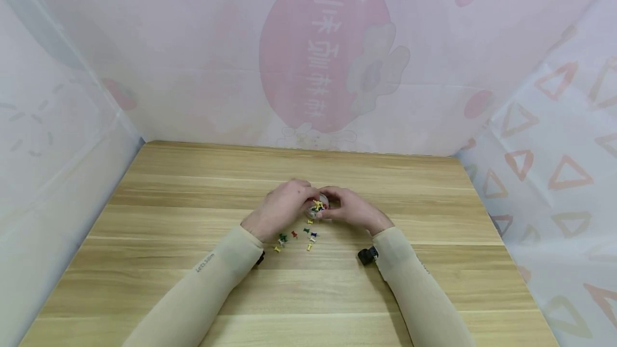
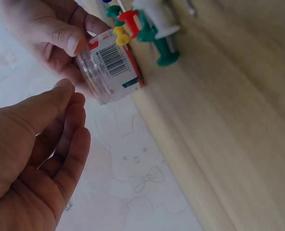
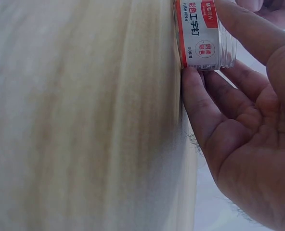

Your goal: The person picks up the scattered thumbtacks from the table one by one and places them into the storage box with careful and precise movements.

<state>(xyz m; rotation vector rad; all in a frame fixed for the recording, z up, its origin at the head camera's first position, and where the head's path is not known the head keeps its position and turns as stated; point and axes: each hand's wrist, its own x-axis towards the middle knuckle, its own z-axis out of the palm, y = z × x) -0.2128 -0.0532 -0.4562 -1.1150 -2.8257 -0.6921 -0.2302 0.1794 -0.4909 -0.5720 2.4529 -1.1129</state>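
My right hand [image 1: 353, 209] grips a small clear push pin jar [image 3: 198, 38] with thumb and fingers around its sides. The jar stands low on the wood, and its white and red label carries a barcode in the left wrist view. Colored push pins show inside the jar's mouth. At that mouth is my left hand [image 1: 286, 201], thumb and fingertips drawn together; I cannot tell whether a pin is between them. Loose push pins lie on the near side of the jar: a red pin [image 1: 294, 234], a yellow pin [image 1: 309, 247], and several green, blue and white ones.
The wooden tabletop [image 1: 193, 186] extends around both hands, with printed cloth walls [image 1: 202, 68] at its back and sides. A black strapped device [image 1: 368, 256] is on the right wrist. Both forearms cross the table's near part.
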